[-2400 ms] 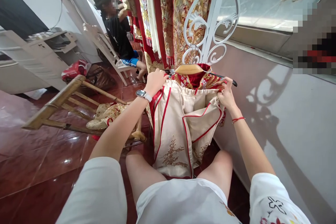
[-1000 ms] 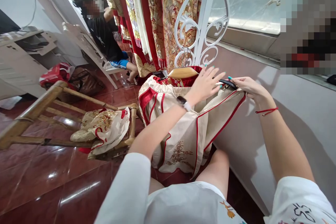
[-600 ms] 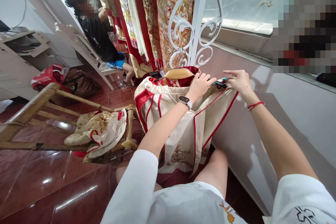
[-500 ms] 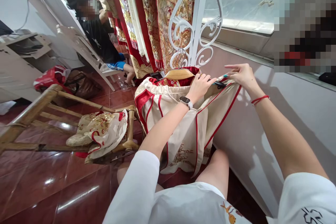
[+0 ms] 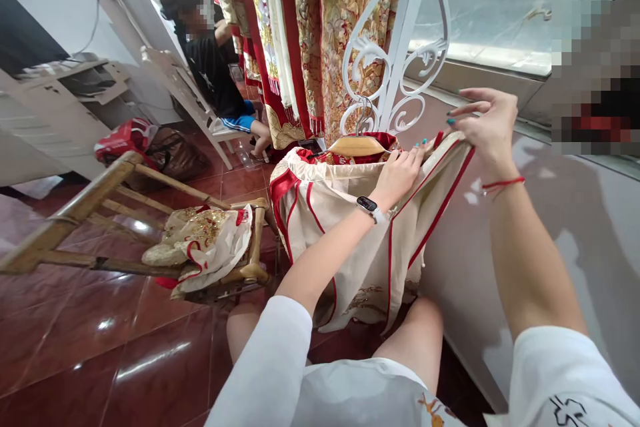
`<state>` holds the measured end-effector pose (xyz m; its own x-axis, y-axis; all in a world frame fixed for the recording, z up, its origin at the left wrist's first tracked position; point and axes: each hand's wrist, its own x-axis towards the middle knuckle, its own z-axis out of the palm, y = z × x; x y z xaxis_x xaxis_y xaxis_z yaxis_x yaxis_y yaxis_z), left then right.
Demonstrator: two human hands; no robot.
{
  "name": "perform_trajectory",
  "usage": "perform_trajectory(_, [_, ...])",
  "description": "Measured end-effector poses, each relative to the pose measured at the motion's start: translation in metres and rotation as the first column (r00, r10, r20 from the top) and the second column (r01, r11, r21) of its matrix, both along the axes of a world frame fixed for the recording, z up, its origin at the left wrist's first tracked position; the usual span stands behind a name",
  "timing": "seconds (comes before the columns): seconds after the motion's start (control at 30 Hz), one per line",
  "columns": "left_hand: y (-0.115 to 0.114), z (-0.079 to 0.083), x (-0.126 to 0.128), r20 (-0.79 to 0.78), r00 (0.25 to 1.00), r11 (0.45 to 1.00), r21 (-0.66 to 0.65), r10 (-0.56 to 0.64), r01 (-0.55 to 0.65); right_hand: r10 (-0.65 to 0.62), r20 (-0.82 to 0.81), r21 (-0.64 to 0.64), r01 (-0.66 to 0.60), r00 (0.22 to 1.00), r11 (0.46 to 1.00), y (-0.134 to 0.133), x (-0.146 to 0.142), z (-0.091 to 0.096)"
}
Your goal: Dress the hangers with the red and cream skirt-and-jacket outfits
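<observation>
A cream skirt [image 5: 360, 233] with red piping and gold embroidery hangs in front of me, its waistband spread wide. Behind its upper edge is a wooden hanger [image 5: 359, 145], hooked on the white scrollwork, with a red embroidered garment on it. My left hand [image 5: 397, 177] is closed on the skirt's waistband, right of the hanger's middle; its fingertips reach over the edge. My right hand [image 5: 493, 120] is at the raised right corner of the waistband, fingers apart. Whether its palm side still touches the cloth is hard to see.
A white scrolled metal frame [image 5: 395, 60] rises behind the hanger, beside a window and wall. Embroidered red and gold garments [image 5: 345, 47] hang at the back. On my left, a bamboo chair [image 5: 257, 240] bears a folded sequinned garment [image 5: 205, 240]. Another person [image 5: 215, 73] sits farther off.
My right hand has lifted, its fingers spreading from their pinch at the waistband corner. My left hand stays at the waistband, now hiding the hanger's dark end. The view has shifted slightly left.
</observation>
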<state>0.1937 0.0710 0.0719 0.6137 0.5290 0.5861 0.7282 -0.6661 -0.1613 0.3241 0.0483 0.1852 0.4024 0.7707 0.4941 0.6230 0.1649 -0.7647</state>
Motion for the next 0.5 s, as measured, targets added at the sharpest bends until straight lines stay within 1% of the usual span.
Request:
perform_trajectory(0.07, [0.001,-0.001,0.001,0.020,1.000,1.000,-0.012,0.011,-0.011,0.016,-0.018,-0.031,-0.016,1.000,0.999,0.003,0.000,0.010])
perform_trajectory(0.1, [0.002,-0.001,0.001,0.029,0.999,1.000,-0.026,0.015,-0.015,0.016,0.005,-0.022,-0.016,1.000,1.000,0.002,-0.004,0.009])
perform_trajectory(0.13, [0.005,-0.001,0.002,0.034,0.999,0.999,-0.048,0.015,-0.013,0.016,0.042,-0.001,-0.016,0.999,1.000,-0.002,-0.012,0.004])
perform_trajectory(0.17, [0.008,-0.001,0.002,0.034,0.999,0.997,-0.074,0.002,0.001,0.016,0.085,0.024,-0.018,0.996,1.000,-0.008,-0.022,-0.005])
perform_trajectory(0.2, [0.010,-0.001,0.002,0.031,0.999,0.995,-0.101,-0.024,0.027,0.026,0.131,0.043,-0.032,0.991,0.999,-0.015,-0.032,-0.019])
perform_trajectory(0.27, [0.014,0.000,-0.003,0.026,0.995,0.984,-0.148,-0.100,0.103,0.060,0.220,0.067,-0.076,0.974,0.995,-0.030,-0.050,-0.054])
perform_trajectory(0.33, [0.009,0.004,-0.015,0.054,0.987,0.972,-0.172,-0.153,0.160,0.097,0.282,0.089,-0.126,0.955,0.988,-0.042,-0.057,-0.090])
perform_trajectory(0.37, [0.004,0.007,-0.025,0.093,0.984,0.971,-0.173,-0.151,0.165,0.122,0.306,0.096,-0.158,0.944,0.983,-0.047,-0.056,-0.105])
perform_trajectory(0.43, [-0.014,0.012,-0.052,0.224,0.970,0.978,-0.165,-0.089,0.128,0.192,0.348,0.091,-0.237,0.918,0.967,-0.052,-0.047,-0.126])
perform_trajectory(0.47, [-0.024,0.014,-0.069,0.311,0.950,0.984,-0.160,-0.024,0.077,0.242,0.367,0.072,-0.287,0.898,0.955,-0.053,-0.040,-0.130])
perform_trajectory(0.5, [-0.033,0.015,-0.087,0.401,0.914,0.988,-0.157,0.063,0.001,0.296,0.380,0.045,-0.336,0.877,0.941,-0.054,-0.033,-0.132])
